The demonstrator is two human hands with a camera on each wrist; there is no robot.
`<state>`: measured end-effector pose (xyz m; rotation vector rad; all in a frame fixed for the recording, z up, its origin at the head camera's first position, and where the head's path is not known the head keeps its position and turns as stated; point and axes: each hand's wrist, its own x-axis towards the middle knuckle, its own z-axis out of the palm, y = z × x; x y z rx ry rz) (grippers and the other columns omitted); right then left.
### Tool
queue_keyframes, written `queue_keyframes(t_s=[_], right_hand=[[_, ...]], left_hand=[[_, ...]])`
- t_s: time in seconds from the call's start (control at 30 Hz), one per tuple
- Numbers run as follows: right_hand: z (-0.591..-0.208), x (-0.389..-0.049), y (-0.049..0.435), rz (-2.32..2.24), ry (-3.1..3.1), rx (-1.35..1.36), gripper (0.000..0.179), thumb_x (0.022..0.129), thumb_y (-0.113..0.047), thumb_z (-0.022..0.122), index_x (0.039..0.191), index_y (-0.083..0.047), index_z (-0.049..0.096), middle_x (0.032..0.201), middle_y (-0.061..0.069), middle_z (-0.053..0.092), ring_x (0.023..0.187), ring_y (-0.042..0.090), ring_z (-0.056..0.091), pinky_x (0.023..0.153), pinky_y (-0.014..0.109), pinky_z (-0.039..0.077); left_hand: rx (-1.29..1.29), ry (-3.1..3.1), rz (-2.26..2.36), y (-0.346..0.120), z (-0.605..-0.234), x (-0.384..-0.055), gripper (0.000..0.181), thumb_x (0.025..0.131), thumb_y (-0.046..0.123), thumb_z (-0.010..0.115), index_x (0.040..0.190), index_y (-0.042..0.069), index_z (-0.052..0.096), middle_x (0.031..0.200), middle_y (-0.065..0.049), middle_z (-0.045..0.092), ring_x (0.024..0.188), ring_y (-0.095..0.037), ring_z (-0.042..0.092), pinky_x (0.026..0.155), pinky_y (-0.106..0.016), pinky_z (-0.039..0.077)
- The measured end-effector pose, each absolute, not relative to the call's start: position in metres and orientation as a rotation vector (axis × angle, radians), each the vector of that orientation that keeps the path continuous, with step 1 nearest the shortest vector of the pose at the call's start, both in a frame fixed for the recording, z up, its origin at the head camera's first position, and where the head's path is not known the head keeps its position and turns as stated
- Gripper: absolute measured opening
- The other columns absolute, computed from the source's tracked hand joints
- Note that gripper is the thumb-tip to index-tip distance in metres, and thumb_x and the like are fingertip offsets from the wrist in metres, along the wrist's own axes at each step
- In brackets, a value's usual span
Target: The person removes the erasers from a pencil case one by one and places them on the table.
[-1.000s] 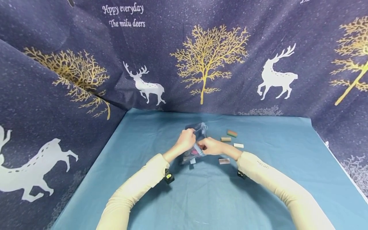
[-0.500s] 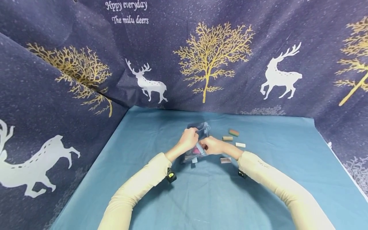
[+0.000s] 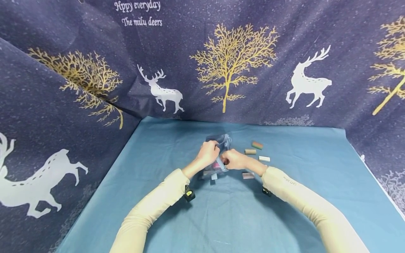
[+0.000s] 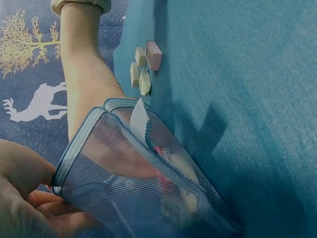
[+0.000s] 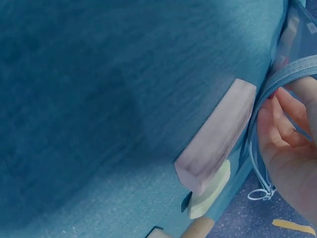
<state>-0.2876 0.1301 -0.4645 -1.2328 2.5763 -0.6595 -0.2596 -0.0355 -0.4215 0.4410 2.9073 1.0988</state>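
My left hand point(image 3: 209, 151) pinches the rim of a blue see-through mesh zip pouch point(image 4: 111, 191), holding its mouth apart. My right hand point(image 3: 235, 160) reaches into that mouth, and its fingers show through the mesh in the left wrist view. In the right wrist view its fingers point(image 5: 282, 116) bend at the zip edge, with a speck of red at the tips. Whether they hold anything is hidden. Pink and pale pieces point(image 3: 216, 164) lie inside the pouch. A pinkish-grey block point(image 5: 218, 134), like an eraser, lies just outside it.
Right of the pouch lie a white block point(image 3: 264, 159), a tan roll-shaped piece point(image 3: 250, 151) and an orange-and-green block point(image 3: 257, 145). A light blue cloth point(image 3: 269, 218) covers the table. Dark printed curtains point(image 3: 202, 63) stand behind and at the left.
Between the frames the view shifts slightly. My left hand keeps its hold on the pouch rim, and my right hand stays at the mouth with only small finger movement.
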Motion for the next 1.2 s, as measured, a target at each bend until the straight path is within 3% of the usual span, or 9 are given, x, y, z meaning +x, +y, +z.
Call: queue_keyframes(t_s=[0.5, 1.2], right_hand=[[-0.465, -0.288, 0.136, -0.729, 2.609, -1.370, 0.013, 0.068, -0.002, 0.064, 0.081, -0.006, 0.062, 0.079, 0.006, 0.064, 0.070, 0.013, 0.062, 0.061, 0.016, 0.049], [-0.463, -0.286, 0.146, -0.760, 2.636, -1.271, 0.019, 0.073, -0.012, 0.066, 0.092, -0.015, 0.067, 0.081, -0.003, 0.063, 0.072, 0.004, 0.058, 0.065, 0.017, 0.049]], left_hand=[[0.400, 2.910, 1.058, -0.032, -0.421, -0.260, 0.035, 0.092, 0.008, 0.039, 0.121, -0.003, 0.056, 0.048, -0.001, 0.048, 0.034, -0.009, 0.042, 0.034, -0.020, 0.034], [0.408, 2.950, 1.031, -0.033, -0.422, -0.258, 0.033, 0.091, 0.006, 0.041, 0.118, -0.002, 0.058, 0.050, -0.001, 0.049, 0.037, -0.009, 0.044, 0.038, -0.021, 0.038]])
